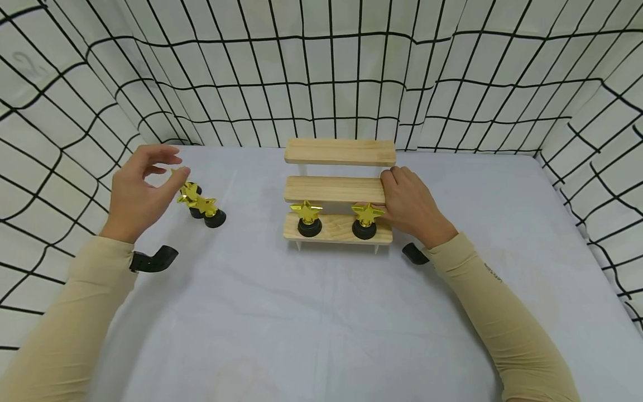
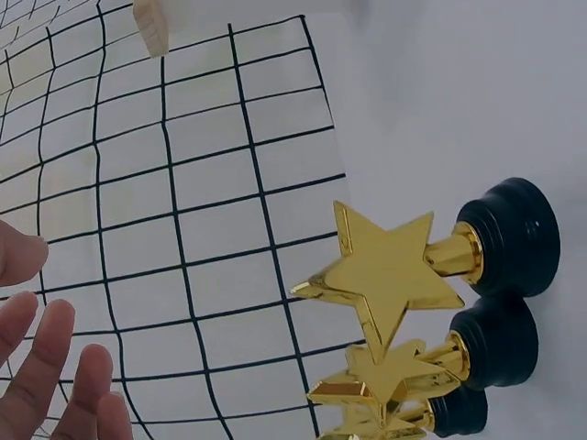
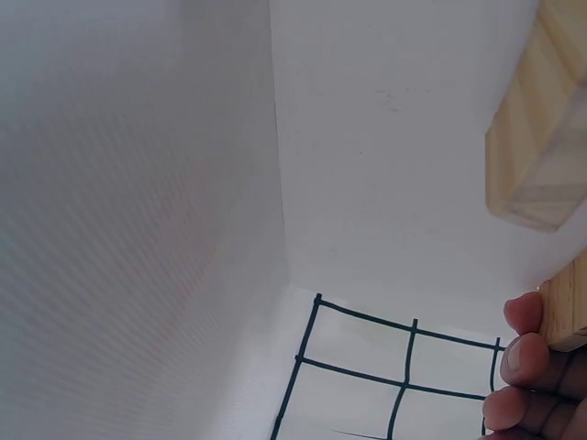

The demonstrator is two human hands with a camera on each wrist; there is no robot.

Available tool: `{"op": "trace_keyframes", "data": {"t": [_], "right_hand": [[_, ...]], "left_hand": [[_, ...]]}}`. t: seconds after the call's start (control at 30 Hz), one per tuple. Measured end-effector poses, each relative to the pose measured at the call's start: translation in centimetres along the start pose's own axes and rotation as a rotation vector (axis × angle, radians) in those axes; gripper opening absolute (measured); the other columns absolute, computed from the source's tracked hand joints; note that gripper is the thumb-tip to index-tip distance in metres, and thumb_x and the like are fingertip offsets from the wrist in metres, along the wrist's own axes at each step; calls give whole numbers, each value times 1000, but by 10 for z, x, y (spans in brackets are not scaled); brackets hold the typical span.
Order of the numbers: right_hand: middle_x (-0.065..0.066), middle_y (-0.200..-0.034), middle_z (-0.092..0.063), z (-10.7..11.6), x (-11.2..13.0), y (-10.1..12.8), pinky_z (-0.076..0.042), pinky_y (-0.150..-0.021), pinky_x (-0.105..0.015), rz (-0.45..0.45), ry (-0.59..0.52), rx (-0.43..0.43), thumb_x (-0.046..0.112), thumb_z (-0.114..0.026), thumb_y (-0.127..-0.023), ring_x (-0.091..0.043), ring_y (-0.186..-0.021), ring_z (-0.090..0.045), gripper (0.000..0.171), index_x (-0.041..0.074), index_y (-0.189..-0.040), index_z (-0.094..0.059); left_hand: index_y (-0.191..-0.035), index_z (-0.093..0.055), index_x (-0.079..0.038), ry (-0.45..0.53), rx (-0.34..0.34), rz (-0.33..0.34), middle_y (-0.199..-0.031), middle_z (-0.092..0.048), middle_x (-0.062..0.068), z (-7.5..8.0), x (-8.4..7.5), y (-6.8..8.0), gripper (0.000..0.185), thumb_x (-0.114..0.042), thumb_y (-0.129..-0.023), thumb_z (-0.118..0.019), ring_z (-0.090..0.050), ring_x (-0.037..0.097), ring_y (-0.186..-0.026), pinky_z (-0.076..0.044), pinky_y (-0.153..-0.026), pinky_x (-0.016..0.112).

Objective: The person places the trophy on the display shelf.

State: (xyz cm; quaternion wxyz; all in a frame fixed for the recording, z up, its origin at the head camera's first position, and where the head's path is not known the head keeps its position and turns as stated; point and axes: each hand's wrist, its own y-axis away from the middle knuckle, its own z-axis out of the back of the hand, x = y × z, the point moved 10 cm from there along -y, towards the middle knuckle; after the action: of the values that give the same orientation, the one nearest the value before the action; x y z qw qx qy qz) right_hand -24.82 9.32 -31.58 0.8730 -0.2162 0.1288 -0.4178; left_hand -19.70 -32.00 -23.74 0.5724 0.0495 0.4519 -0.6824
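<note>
A three-tier wooden display stand point(image 1: 335, 190) sits at the middle of the table. My right hand point(image 1: 409, 204) grips the right end of its middle tier; in the right wrist view the fingertips point(image 3: 526, 356) are at that wooden end. Two gold star trophies with black bases stand on the lowest tier, a left one point(image 1: 308, 219) and a right one point(image 1: 365, 220). Over at the left, my left hand point(image 1: 143, 187) hovers by a group of star trophies point(image 1: 210, 211), thumb and fingers apart, holding nothing. The left wrist view shows three trophies in a row, the nearest star point(image 2: 381, 275) largest.
White cloth covers the table point(image 1: 321, 312). Black wire grid point(image 1: 331, 84) on pale walls encloses the back and both sides. A black wrist mount point(image 1: 154, 259) juts from the left sleeve, another point(image 1: 415, 253) from the right sleeve.
</note>
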Motion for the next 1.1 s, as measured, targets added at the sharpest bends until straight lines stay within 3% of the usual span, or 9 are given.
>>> {"op": "trace_keyframes", "data": {"t": [0.27,0.47,0.6,0.7,0.83,0.93,1.1], "right_hand": [[-20,-91,-60,0,1,0,-48,-66,-41,1,9,7,83,-14,-91,-32,-75,-53,101,-8,-105,-55],[-19,-90,-60,-1,0,0,-47,-65,-41,-2,12,-1,84,-14,-91,-32,-75,-52,101,-8,-104,-55],[-18,-89,-58,-1,0,1,-47,-65,-40,-3,17,-2,84,-14,-91,-31,-74,-51,100,-6,-103,-55],[-18,-89,-57,-2,0,1,-47,-65,-41,-6,13,-2,84,-14,-92,-31,-74,-51,99,-6,-103,-54],[-18,-89,-57,-2,-1,2,-46,-65,-41,-6,7,0,83,-15,-92,-31,-74,-50,98,-6,-103,-54],[-18,-90,-58,-2,-1,2,-46,-65,-41,-6,5,-2,83,-16,-91,-31,-74,-50,98,-6,-104,-55],[-19,-90,-59,-1,-3,2,-46,-65,-41,-14,-15,-6,84,-19,-91,-32,-75,-51,98,-6,-104,-55]], "left_hand": [[-134,-61,-8,-86,-16,146,-109,-52,-39,8,34,-2,42,-20,-95,-73,-49,-18,-107,-37,-91,7],[-137,-59,-10,-135,-2,213,-111,-51,-36,9,54,-1,46,-27,-96,-72,-44,-18,-107,-36,-91,8],[-138,-59,-18,-140,10,243,-112,-52,-36,7,64,1,46,-34,-97,-71,-43,-19,-109,-37,-92,7],[-139,-58,-18,-156,14,262,-119,-59,-24,5,71,1,47,-34,-97,-70,-43,-17,-112,-37,-93,8],[-141,-56,-15,-183,19,283,-131,-63,-2,3,80,0,50,-35,-98,-70,-49,-4,-119,-38,-95,8],[-142,-56,-19,-181,30,302,-131,-63,-7,1,86,1,50,-39,-98,-68,-51,2,-123,-38,-96,8],[-142,-55,-18,-169,40,332,-119,-56,-27,-3,97,2,50,-40,-98,-67,-47,-9,-115,-38,-95,10]]}}
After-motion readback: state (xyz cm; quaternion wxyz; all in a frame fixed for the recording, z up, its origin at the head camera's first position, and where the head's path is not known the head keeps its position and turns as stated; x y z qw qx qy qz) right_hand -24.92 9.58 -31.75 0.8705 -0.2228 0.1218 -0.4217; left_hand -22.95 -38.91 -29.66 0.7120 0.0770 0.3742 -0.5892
